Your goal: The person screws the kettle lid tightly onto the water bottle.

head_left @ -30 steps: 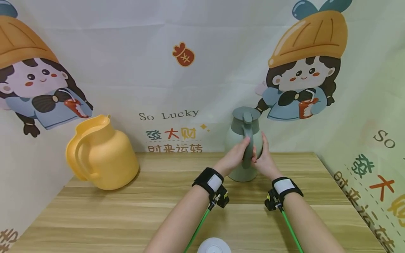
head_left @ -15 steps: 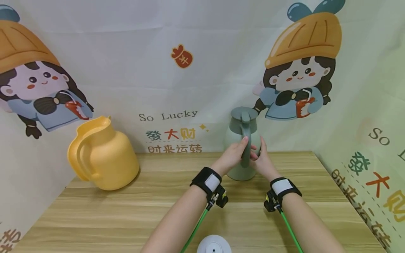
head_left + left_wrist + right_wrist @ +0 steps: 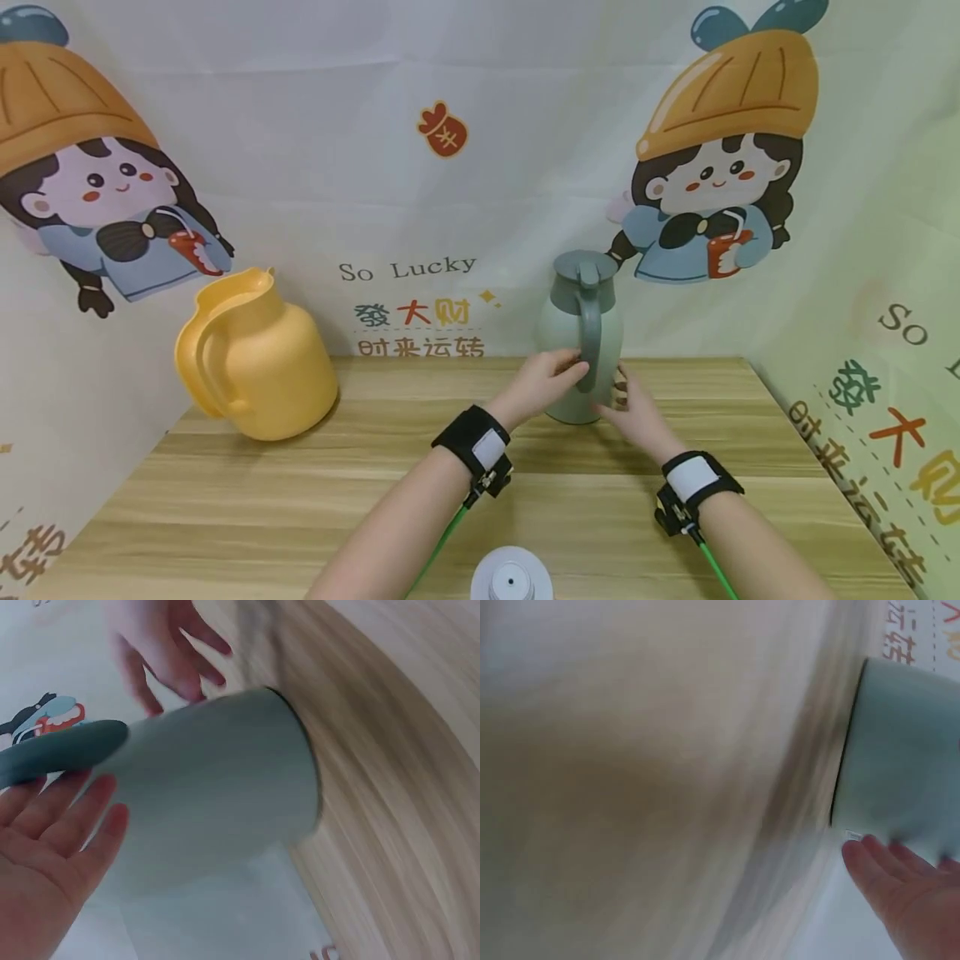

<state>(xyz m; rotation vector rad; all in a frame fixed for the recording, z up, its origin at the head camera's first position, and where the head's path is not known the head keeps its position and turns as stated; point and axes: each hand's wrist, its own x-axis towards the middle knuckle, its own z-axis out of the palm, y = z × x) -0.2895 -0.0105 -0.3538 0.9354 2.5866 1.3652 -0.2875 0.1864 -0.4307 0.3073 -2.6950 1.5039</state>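
Observation:
A sage-green vacuum jug [image 3: 567, 333] with a darker lid and handle [image 3: 591, 337] stands upright on the wooden table, near the back wall. The left hand [image 3: 542, 383] is at the lower end of the handle; in the left wrist view its relaxed fingers [image 3: 82, 817] lie right beside the handle, not wrapped round it. On the jug's lower right side is the right hand [image 3: 637, 410], its fingers extended along the body. In the right wrist view those fingers [image 3: 885, 866] are close to the base. The jug's far side is hidden.
A yellow jug [image 3: 281, 371] without a lid stands at the left, its handle turned leftward. At the front edge of view lies a round white piece [image 3: 512, 577] with a raised centre. A printed cloth [image 3: 480, 183] covers the walls behind the table [image 3: 315, 492].
Both hands have loosened from the jug's handle and middle and slid down, the right hand moving to the lower right side. The jug stays standing in about the same place.

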